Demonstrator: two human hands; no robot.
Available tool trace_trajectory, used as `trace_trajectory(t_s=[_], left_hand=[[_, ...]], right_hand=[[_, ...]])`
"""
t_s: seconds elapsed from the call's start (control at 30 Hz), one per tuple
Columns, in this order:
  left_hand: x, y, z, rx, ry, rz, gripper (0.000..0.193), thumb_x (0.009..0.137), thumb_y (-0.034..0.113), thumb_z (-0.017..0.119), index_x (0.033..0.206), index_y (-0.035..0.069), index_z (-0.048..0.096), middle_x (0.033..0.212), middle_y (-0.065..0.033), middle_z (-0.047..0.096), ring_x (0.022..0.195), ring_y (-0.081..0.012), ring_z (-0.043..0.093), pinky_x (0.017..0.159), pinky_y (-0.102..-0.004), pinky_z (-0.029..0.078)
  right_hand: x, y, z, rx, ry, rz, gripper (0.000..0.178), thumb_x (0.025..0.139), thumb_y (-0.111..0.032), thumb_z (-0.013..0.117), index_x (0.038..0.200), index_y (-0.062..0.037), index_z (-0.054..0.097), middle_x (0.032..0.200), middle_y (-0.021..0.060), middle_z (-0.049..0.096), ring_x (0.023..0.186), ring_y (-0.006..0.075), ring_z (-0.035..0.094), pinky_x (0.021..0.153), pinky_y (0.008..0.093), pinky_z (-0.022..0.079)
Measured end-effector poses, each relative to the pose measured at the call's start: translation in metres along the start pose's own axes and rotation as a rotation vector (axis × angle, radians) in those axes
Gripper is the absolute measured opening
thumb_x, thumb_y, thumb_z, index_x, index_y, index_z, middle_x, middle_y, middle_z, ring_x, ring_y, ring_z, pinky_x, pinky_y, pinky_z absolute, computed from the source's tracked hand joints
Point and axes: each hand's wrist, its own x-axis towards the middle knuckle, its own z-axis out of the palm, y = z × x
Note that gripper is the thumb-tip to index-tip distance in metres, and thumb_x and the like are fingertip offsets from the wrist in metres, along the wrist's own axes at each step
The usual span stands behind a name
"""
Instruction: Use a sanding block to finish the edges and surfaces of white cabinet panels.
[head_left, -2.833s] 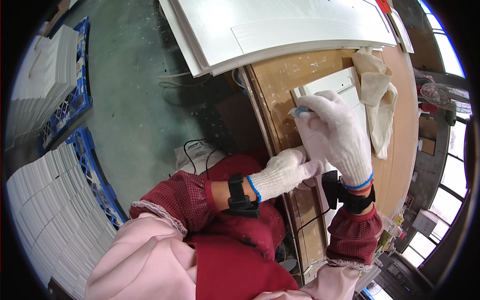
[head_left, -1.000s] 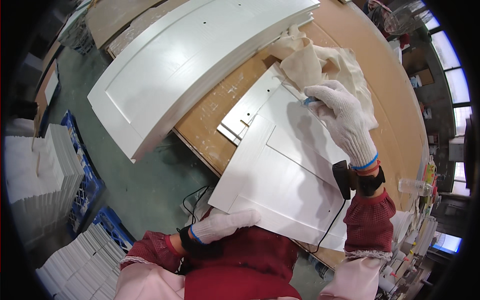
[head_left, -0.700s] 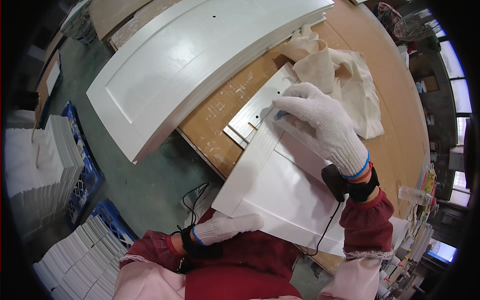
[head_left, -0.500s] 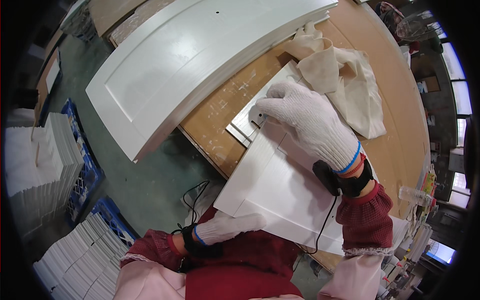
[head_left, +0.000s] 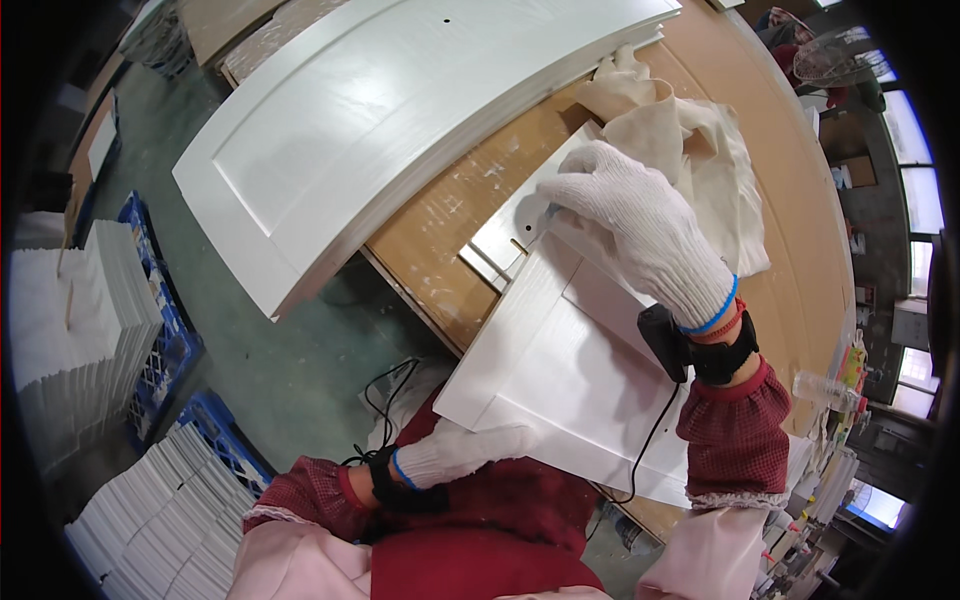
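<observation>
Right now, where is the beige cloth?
In the head view, the beige cloth lies crumpled on the wooden table, upper right, just beyond the right hand and beside the small white panel.

Left hand point(head_left: 462, 452) fingertips tucked under white panel point(head_left: 560, 380), unseen. Right hand point(head_left: 640, 225) hides whatever it pinches. Panel's right corner behind sleeve point(head_left: 730, 435).

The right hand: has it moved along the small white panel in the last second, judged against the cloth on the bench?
Yes. The right hand has slid from the cloth side leftward to the small white panel's far-left corner.
</observation>
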Motion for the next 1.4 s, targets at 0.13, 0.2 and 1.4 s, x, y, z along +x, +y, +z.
trace_trajectory(t_s=[0.13, 0.2, 1.4], left_hand=[[-0.001, 0.000, -0.005, 0.051, -0.012, -0.043, 0.039, 0.091, 0.010, 0.068, 0.128, 0.004, 0.057, 0.116, -0.0037, 0.063, 0.102, -0.0108, 0.059, 0.083, -0.0264, 0.052], [-0.001, 0.001, -0.003, 0.001, -0.021, -0.055, 0.039, 0.091, 0.010, 0.069, 0.128, 0.004, 0.057, 0.116, -0.0040, 0.063, 0.102, -0.0112, 0.060, 0.084, -0.0266, 0.052], [0.018, 0.016, 0.010, -0.166, 0.064, -0.082, 0.015, 0.098, 0.019, 0.060, 0.100, 0.004, 0.064, 0.086, 0.0014, 0.060, 0.074, -0.0048, 0.055, 0.062, -0.0167, 0.045]], right_hand=[[0.003, -0.004, -0.001, -0.074, -0.084, 0.030, 0.014, 0.085, -0.008, 0.058, 0.093, -0.0107, 0.069, 0.101, 0.0119, 0.062, 0.088, 0.0331, 0.065, 0.073, 0.0408, 0.053], [0.001, 0.000, -0.003, -0.206, -0.076, 0.064, 0.014, 0.086, -0.008, 0.059, 0.095, -0.0105, 0.069, 0.102, 0.0121, 0.062, 0.088, 0.0333, 0.065, 0.073, 0.0406, 0.053], [-0.087, -0.020, 0.003, 0.281, 0.293, 0.422, 0.022, 0.087, -0.019, 0.064, 0.103, -0.0038, 0.065, 0.095, 0.0157, 0.064, 0.087, 0.0333, 0.063, 0.077, 0.0394, 0.050]])
